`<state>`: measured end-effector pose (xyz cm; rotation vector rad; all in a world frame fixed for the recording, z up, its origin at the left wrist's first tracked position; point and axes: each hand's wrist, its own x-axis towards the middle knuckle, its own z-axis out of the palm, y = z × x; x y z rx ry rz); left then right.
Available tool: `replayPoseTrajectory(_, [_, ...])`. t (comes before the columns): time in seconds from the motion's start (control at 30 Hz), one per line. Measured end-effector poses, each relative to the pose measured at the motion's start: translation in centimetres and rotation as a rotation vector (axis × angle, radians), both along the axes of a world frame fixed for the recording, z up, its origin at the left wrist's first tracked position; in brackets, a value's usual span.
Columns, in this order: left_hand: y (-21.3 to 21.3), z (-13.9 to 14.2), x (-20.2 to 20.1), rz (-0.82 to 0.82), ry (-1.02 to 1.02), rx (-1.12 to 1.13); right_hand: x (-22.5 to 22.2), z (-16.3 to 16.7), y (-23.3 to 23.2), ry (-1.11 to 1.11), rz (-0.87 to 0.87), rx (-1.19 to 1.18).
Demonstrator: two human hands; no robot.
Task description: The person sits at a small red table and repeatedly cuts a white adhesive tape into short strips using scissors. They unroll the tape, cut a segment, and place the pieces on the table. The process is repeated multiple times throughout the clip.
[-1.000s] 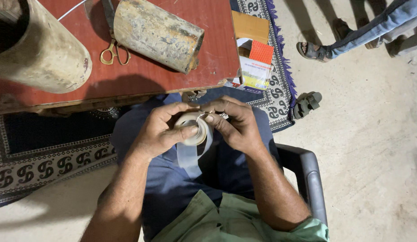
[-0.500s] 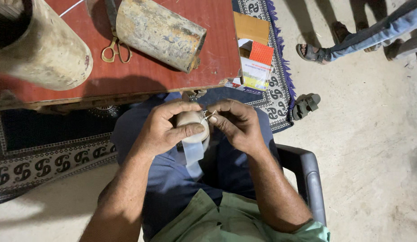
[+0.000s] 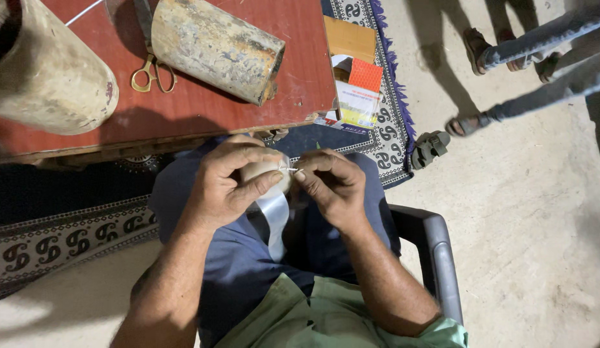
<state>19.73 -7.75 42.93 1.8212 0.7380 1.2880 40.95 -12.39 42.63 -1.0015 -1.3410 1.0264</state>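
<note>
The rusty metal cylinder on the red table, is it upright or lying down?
Lying down: the rusty metal cylinder rests on its side on the red table, open end facing right.

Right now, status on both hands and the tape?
Left hand grips tape roll. Right hand pinches at roll's edge. Loose tape strip hangs over lap. Nothing between hands.

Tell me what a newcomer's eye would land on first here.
First, the two hands at centre: the left hand grips a roll of tape over the lap, the right hand pinches at its edge, and a clear strip hangs down. Next, two rusty metal cylinders on the red table above, with scissors between them.
</note>
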Motion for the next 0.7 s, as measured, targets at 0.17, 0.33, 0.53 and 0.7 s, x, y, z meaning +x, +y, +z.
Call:
replayPoseTrajectory(0.17, [0.0, 0.7, 0.3, 0.006, 0.101, 0.033, 0.0, 2.1, -0.3, -0.358, -0.071, 0.286])
replayPoseTrajectory(0.33, [-0.6, 1.3, 0.2, 0.069, 0.251, 0.063, 0.6, 3.7, -0.2, -0.517, 0.038, 0.333])
replayPoseTrajectory(0.53, [-0.9, 1.9, 0.5, 0.102, 0.359, 0.225, 1.4, 2.1, 1.5, 0.150, 0.179, -0.451])
replayPoseTrajectory(0.7, [-1.0, 1.9, 0.7, -0.005, 0.306, 0.185, 2.9, -0.1, 3.4, 0.479, 0.298, -0.735])
